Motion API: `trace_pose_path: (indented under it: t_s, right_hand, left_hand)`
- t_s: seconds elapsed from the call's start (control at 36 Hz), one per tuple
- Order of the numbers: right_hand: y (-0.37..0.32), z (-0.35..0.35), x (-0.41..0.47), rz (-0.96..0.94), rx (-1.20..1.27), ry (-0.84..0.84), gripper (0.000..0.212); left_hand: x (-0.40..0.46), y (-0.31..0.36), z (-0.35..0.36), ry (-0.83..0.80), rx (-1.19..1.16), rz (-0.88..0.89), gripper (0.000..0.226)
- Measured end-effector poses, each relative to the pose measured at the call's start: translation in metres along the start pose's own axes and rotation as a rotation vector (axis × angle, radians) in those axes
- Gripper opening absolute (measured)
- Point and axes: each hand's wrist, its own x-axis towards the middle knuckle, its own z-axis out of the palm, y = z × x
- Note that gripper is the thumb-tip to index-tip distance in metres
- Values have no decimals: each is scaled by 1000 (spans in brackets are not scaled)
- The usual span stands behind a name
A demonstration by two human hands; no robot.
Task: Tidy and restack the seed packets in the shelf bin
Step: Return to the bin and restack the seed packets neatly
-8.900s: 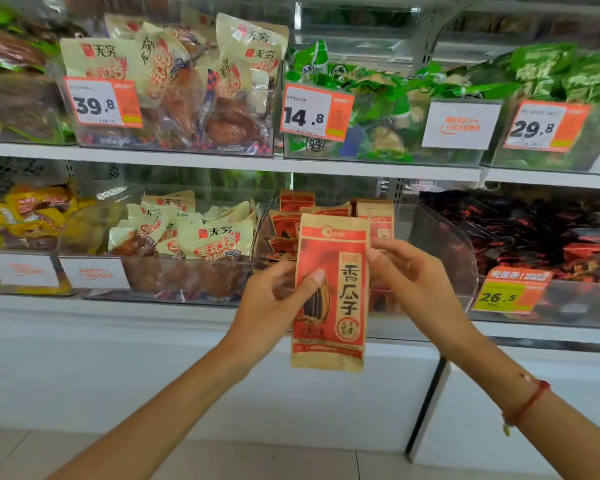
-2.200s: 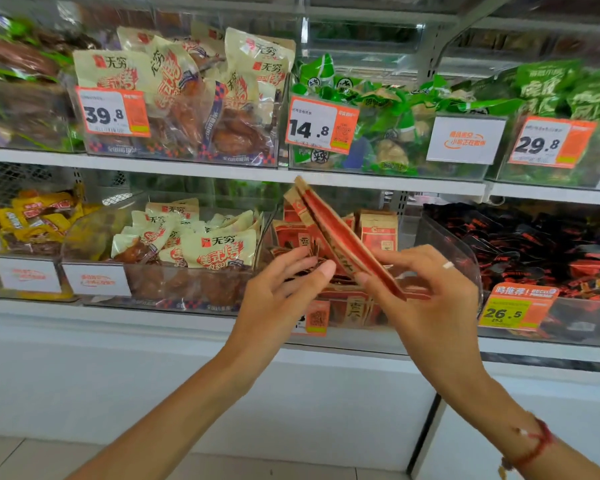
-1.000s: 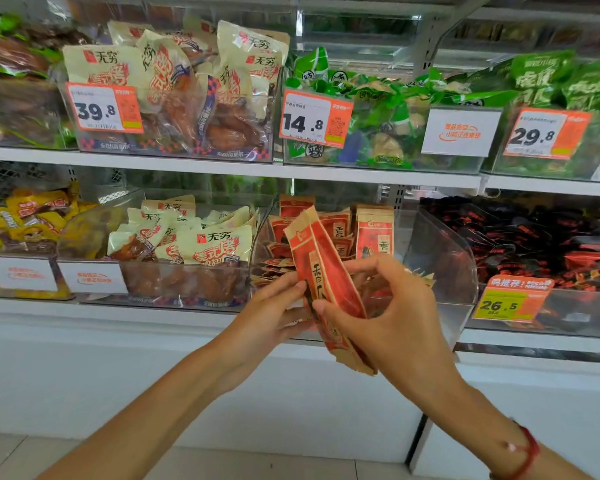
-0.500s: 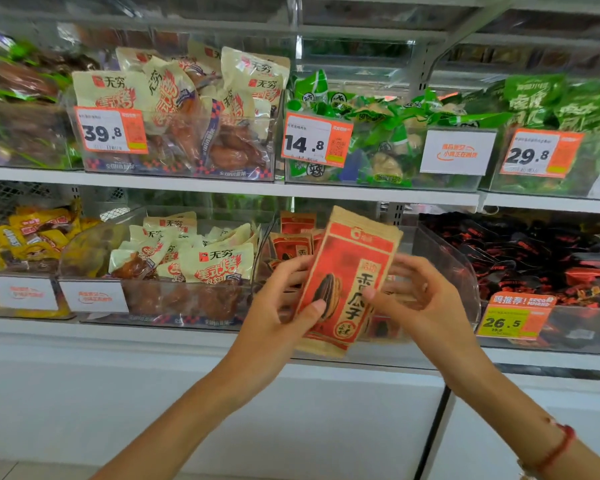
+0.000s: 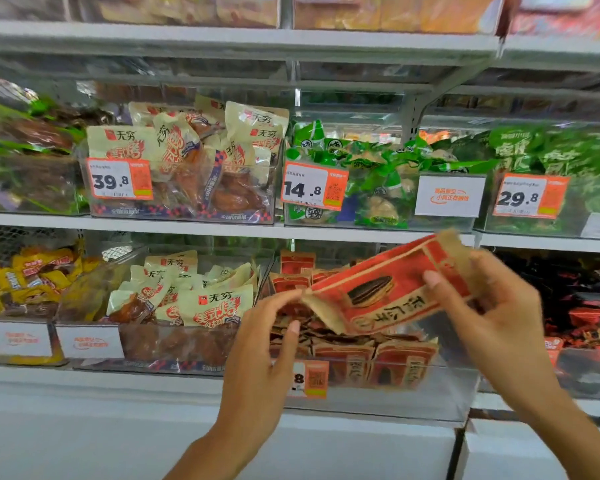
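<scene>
A red and tan seed packet (image 5: 385, 289) with a sunflower seed picture lies tilted on its side above the clear shelf bin (image 5: 440, 396). My right hand (image 5: 496, 313) grips its right end, thumb on the front. My left hand (image 5: 264, 344) pinches its lower left corner with the fingertips. Inside the bin, several more seed packets (image 5: 371, 362) stand at the front and others (image 5: 297, 268) lean at the back, partly hidden by the held packet.
Left of the bin stands a clear bin of cream chicken snack packs (image 5: 194, 303). To the right is a bin of dark red sweets (image 5: 582, 306). The upper shelf (image 5: 222, 226) carries bins with price tags 39.8, 14.8 and 29.8.
The packet was upright and facing me half a second ago; now it is turned onto its side above the bin. The camera has moved closer to the shelf.
</scene>
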Motion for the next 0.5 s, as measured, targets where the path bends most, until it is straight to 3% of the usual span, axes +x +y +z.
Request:
trace_pose_path:
  t_s: [0.06, 0.11, 0.22, 0.36, 0.5]
  right_hand:
    - [2, -9, 7, -37, -54, 71, 18]
    - [11, -16, 17, -73, -178, 60, 7]
    - [41, -24, 51, -181, -561, -111, 7]
    - [81, -18, 82, -214, -782, -425, 19]
    - [111, 0, 96, -113, -620, -694, 5]
  left_hand:
    - [1, -7, 2, 17, 132, 19, 27]
    - [5, -12, 5, -73, 232, -2, 31]
    - [16, -18, 16, -277, 451, 54, 67]
    - [12, -38, 29, -245, 517, 172, 53]
    - [10, -38, 32, -172, 542, 182, 39]
